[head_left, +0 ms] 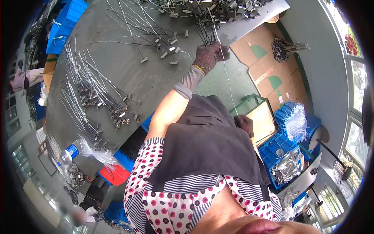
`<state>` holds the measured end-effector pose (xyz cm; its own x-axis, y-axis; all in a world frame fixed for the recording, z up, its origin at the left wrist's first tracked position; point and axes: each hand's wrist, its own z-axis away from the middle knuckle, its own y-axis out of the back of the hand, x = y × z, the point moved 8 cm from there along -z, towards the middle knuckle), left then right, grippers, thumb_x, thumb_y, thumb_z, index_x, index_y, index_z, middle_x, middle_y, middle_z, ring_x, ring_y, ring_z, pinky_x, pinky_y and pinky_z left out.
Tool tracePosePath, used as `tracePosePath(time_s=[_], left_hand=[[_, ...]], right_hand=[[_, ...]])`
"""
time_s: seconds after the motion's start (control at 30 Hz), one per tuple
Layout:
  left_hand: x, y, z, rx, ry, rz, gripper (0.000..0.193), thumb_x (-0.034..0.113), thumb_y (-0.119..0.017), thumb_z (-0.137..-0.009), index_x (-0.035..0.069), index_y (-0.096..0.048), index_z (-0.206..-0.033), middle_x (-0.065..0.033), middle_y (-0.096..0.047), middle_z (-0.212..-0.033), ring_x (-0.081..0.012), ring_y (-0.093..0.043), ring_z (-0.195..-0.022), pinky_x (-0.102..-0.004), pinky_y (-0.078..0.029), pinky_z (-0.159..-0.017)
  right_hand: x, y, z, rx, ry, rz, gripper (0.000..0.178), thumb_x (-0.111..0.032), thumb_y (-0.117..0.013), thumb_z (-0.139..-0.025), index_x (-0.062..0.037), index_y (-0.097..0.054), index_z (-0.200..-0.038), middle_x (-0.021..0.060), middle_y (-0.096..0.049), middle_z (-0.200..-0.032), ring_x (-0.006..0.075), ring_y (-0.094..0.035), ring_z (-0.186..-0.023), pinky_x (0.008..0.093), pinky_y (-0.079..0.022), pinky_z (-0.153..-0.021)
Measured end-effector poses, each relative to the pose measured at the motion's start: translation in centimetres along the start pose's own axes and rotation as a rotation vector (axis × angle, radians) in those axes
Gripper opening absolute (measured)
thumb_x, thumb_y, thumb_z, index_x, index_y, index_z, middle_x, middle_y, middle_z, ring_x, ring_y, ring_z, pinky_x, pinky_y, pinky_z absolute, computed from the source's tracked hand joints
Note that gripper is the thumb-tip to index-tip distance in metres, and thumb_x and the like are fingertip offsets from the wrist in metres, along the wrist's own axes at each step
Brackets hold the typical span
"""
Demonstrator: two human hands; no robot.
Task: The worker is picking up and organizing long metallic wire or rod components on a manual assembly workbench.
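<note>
Grey tabletop [128,70] stretches ahead of me, strewn with thin wires that end in small metal clips. My left hand [209,55], gloved, is clenched round a bunch of dark wires [205,34] standing up out of the fist at the tabletop's near edge; I judge I'm mid-gathering, and the next wire must slide in without loosening the bunch. That arm reaches out nearly straight, sleeve at the wrist. My right hand [244,124] hangs low over a framed tray [260,117]; whether its grip is closed I cannot tell.
</note>
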<state>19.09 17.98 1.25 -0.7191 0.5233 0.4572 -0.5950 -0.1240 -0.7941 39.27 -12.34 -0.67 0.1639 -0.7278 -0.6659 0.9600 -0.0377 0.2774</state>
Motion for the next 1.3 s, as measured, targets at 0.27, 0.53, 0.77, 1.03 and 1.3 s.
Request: tracePosePath(time_s=[0.27, 0.53, 0.77, 1.03, 1.3], left_hand=[[5.4, -0.6, 2.7, 0.064, -0.257, -0.025, 0.019, 0.015, -0.059, -0.097, -0.001, -0.062, -0.107, -0.0191, -0.07, -0.098, -0.0357, -0.07, -0.088, -0.0549, -0.06, -0.082], [11.5, 0.4, 6.3, 0.067, -0.536, -0.031, 0.019, 0.021, -0.058, -0.099, 0.005, -0.064, -0.107, -0.0142, -0.07, -0.097, -0.0327, -0.07, -0.083, -0.0525, -0.06, -0.079], [6.8, 3.8, 6.4, 0.153, -0.325, -0.105, 0.019, 0.019, -0.06, -0.098, 0.003, -0.064, -0.107, -0.0136, -0.07, -0.091, -0.0301, -0.071, -0.08, -0.0514, -0.061, -0.074], [7.0, 3.9, 6.8, 0.188, -0.316, -0.269, 0.019, 0.017, -0.064, -0.096, 0.0, -0.065, -0.104, -0.0162, -0.07, -0.089, -0.0305, -0.071, -0.075, -0.0483, -0.062, -0.067], [12.5, 7.5, 7.9, 0.485, -0.395, -0.503, 0.029, 0.03, -0.068, -0.092, 0.001, -0.068, -0.093, -0.0089, -0.07, -0.076, -0.0187, -0.07, -0.065, -0.0287, -0.053, -0.048]], right_hand=[[10.3, 3.3, 2.8, 0.125, -0.052, -0.128, 0.034, -0.029, -0.062, -0.093, 0.0042, -0.069, -0.091, 0.0052, -0.063, -0.068, 0.0124, -0.056, -0.064, 0.0281, -0.044, -0.059], [9.1, 4.5, 2.0, 0.108, -0.022, -0.068, 0.036, -0.031, -0.062, -0.092, 0.0042, -0.069, -0.089, 0.0052, -0.062, -0.067, 0.0126, -0.056, -0.066, 0.0285, -0.044, -0.06], [1.5, 2.3, -2.7, 0.05, 0.097, 0.146, 0.038, -0.034, -0.063, -0.09, 0.0037, -0.068, -0.084, 0.0048, -0.061, -0.066, 0.0124, -0.055, -0.064, 0.0288, -0.044, -0.059], [-3.7, -2.5, -7.1, -0.112, 0.12, 0.016, 0.041, -0.04, -0.064, -0.091, -0.0023, -0.063, -0.074, 0.0031, -0.058, -0.061, 0.0125, -0.051, -0.054, 0.0299, -0.039, -0.052], [-3.7, -4.3, -4.4, -0.416, -0.101, 0.049, 0.027, -0.024, -0.063, -0.092, 0.0022, -0.069, -0.093, 0.0058, -0.064, -0.07, 0.013, -0.056, -0.063, 0.0309, -0.047, -0.061]])
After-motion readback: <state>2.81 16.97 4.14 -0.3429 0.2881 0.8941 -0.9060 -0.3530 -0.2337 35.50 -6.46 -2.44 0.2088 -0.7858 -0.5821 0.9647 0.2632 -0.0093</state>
